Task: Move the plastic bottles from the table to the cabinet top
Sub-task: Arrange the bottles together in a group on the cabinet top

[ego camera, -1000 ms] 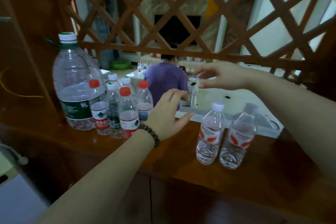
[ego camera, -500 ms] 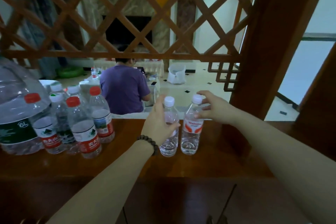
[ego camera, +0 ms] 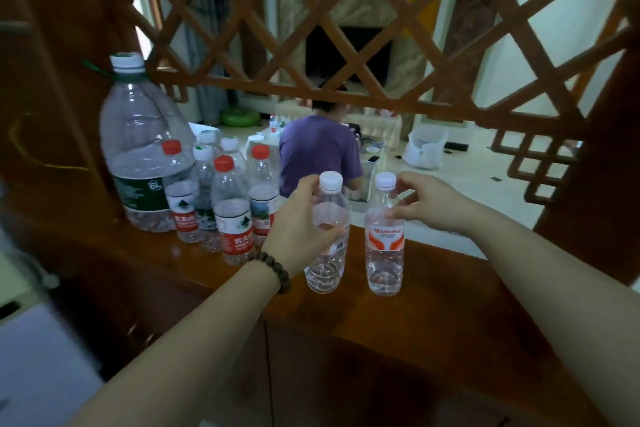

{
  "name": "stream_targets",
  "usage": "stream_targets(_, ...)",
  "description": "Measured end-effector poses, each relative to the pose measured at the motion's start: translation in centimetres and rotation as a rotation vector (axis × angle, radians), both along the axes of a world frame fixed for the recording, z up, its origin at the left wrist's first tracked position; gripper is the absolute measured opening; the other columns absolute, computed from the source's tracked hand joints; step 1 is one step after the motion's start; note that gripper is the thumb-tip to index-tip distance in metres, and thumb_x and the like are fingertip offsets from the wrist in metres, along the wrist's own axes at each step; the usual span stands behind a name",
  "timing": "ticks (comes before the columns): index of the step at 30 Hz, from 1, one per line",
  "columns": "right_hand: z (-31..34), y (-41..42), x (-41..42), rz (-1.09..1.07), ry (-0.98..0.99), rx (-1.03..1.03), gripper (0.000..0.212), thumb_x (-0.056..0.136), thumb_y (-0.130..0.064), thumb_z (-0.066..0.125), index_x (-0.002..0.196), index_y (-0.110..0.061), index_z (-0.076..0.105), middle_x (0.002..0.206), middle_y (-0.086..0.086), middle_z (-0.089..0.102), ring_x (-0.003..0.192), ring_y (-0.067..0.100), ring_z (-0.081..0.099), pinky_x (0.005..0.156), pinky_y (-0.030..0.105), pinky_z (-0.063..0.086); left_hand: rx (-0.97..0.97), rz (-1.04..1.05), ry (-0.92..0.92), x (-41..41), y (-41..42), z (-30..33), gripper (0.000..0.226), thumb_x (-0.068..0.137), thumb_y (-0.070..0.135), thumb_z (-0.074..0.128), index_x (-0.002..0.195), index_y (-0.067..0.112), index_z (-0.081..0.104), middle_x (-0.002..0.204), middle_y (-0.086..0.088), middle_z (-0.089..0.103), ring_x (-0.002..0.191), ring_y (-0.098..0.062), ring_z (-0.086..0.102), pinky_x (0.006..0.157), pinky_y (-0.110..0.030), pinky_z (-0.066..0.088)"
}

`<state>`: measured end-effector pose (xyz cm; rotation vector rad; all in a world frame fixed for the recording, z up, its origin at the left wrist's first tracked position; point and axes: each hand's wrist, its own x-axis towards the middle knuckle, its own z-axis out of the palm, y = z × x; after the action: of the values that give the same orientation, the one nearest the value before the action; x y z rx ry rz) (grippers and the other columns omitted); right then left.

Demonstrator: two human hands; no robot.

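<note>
Room: a wooden lattice screen [ego camera: 346, 28] rises behind the cabinet top [ego camera: 433, 315]; beyond it a person in a purple shirt [ego camera: 318, 152] sits with back turned.
Change: a second ago both hands hovered empty; now each has closed on a bottle.
Left hand [ego camera: 298, 222]: grip wrapped round the left small bottle [ego camera: 327, 236].
Right hand [ego camera: 429, 204]: grip pinching the neck of the labelled bottle [ego camera: 385, 239].
Placement: both bottles stand upright on the cabinet top, just beside each other.
Meaning: probably being shifted toward the bottle cluster [ego camera: 228, 208] and the large 6L jug [ego camera: 142, 149].
</note>
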<state>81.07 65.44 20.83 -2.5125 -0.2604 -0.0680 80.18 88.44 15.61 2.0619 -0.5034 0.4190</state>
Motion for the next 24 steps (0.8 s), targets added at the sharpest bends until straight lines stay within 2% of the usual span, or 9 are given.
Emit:
stream_targets(3, 0.2, 2.0, 2.9, 0.131, 0.001, -0.002, 0.046, 0.077, -0.029, 0.076, 0.118, -0.022, 0.055, 0.111, -0.002, 0.06, 0.098, 0.017, 0.062, 0.086, 0.039, 0.054, 0.012, 0.095, -0.005, 0.2, 1.2, 0.0, 0.069, 0.072, 0.021, 0.082, 0.128, 0.027, 0.041, 0.12, 0.013, 0.051, 0.11, -0.002, 0.047, 0.086, -0.016, 0.044)
stream_targets(6, 0.3, 3.9, 5.5, 0.25, -0.007, 0.037, 0.032, 0.078, -0.026, 0.075, 0.102, -0.031, 0.055, 0.1, -0.009, 0.06, 0.093, 0.012, 0.063, 0.075, 0.03, 0.053, 0.006, 0.21, 0.014, 0.5, 2.1, -0.5, 0.076, 0.07, 0.023, 0.083, 0.133, 0.026, 0.041, 0.125, 0.012, 0.05, 0.112, -0.003, 0.046, 0.091, -0.028, 0.049)
stream_targets(7, 0.3, 4.6, 6.2, 0.292, 0.001, 0.056, 0.031, 0.079, -0.023, 0.075, 0.099, -0.034, 0.054, 0.098, -0.012, 0.059, 0.091, 0.011, 0.063, 0.071, 0.026, 0.051, -0.004, 0.245, 0.016, 0.7, 2.3, -0.7, 0.076, 0.07, 0.022, 0.083, 0.133, 0.026, 0.042, 0.124, 0.011, 0.05, 0.112, -0.002, 0.045, 0.091, -0.027, 0.049)
stream_targets(9, 0.2, 5.7, 7.8, 0.374, 0.022, 0.095, 0.037, 0.079, -0.017, 0.075, 0.106, -0.031, 0.054, 0.097, -0.015, 0.059, 0.09, 0.012, 0.063, 0.069, 0.022, 0.049, -0.022, 0.319, 0.008, 0.7, 2.4, -1.1, 0.075, 0.07, 0.021, 0.083, 0.132, 0.026, 0.042, 0.121, 0.01, 0.049, 0.11, -0.003, 0.046, 0.091, -0.022, 0.046)
stream_targets(13, -0.6, 7.8, 10.8, 0.489, 0.081, 0.163, 0.047, 0.079, -0.011, 0.074, 0.12, -0.022, 0.055, 0.111, -0.004, 0.062, 0.098, 0.017, 0.064, 0.079, 0.028, 0.055, -0.064, 0.437, 0.002, 1.0, 2.5, -2.2, 0.076, 0.069, 0.022, 0.083, 0.133, 0.027, 0.043, 0.121, 0.013, 0.048, 0.114, -0.003, 0.046, 0.092, -0.021, 0.045)
stream_targets(16, -1.1, 9.0, 12.3, 0.544, 0.117, 0.18, 0.051, 0.081, -0.01, 0.072, 0.128, -0.021, 0.054, 0.118, -0.002, 0.063, 0.105, 0.016, 0.062, 0.088, 0.034, 0.054, -0.07, 0.494, 0.012, 1.7, 2.7, -2.6, 0.078, 0.068, 0.024, 0.084, 0.134, 0.024, 0.042, 0.126, 0.012, 0.048, 0.117, -0.004, 0.044, 0.093, -0.021, 0.045)
stream_targets(20, -1.6, 9.7, 13.8, 0.581, 0.189, 0.237, 0.053, 0.082, -0.007, 0.069, 0.131, -0.019, 0.052, 0.126, -0.001, 0.062, 0.116, 0.016, 0.059, 0.098, 0.038, 0.05, -0.059, 0.534, 0.009, 2.5, 3.1, -2.5, 0.078, 0.07, 0.027, 0.082, 0.136, 0.025, 0.04, 0.12, 0.018, 0.043, 0.115, -0.002, 0.041, 0.093, -0.019, 0.04)
stream_targets(22, -1.9, 9.8, 14.2, 0.596, 0.228, 0.292, 0.055, 0.084, -0.004, 0.067, 0.134, -0.021, 0.05, 0.132, -0.002, 0.058, 0.122, 0.014, 0.054, 0.103, 0.036, 0.046, -0.04, 0.554, 0.002, 2.8, 3.2, -2.7, 0.079, 0.072, 0.031, 0.08, 0.139, 0.023, 0.038, 0.12, 0.018, 0.041, 0.117, -0.002, 0.04, 0.096, -0.022, 0.04)
stream_targets(24, -2.3, 9.8, 14.2, 0.613, 0.241, 0.33, 0.058, 0.087, -0.001, 0.063, 0.138, -0.021, 0.045, 0.138, -0.005, 0.052, 0.127, 0.01, 0.049, 0.102, 0.024, 0.043, -0.014, 0.568, -0.013, 2.8, 3.1, -2.9, 0.079, 0.075, 0.036, 0.077, 0.141, 0.021, 0.035, 0.126, 0.016, 0.041, 0.117, 0.001, 0.036, 0.101, -0.023, 0.038)
